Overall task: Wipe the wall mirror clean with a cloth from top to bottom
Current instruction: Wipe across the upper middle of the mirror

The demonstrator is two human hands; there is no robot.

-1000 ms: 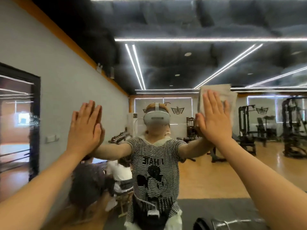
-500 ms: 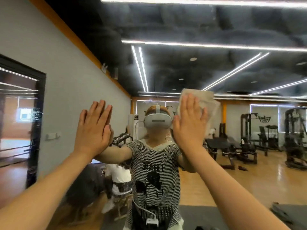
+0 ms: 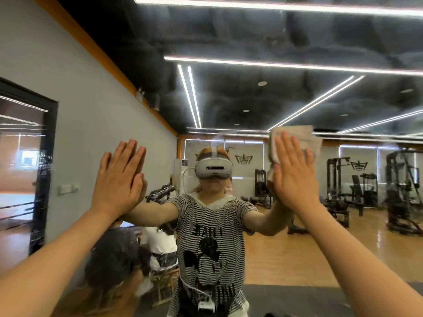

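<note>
Glass fills nearly the whole view: the large wall mirror (image 3: pixel 263 92) reflects a gym with a wooden floor, weight machines and black ceiling with light strips. Against it, the right hand (image 3: pixel 294 179) presses a crumpled pale grey cloth (image 3: pixel 297 138) flat, fingers (image 3: pixel 283 147) straight and spread, the cloth showing above and beside them. The left hand (image 3: pixel 120 179) rests flat on the glass with straight, close fingers, holding nothing. Between the two hands stands the reflected person in a striped T-shirt (image 3: pixel 210 227) and white headset (image 3: pixel 214 168).
</note>
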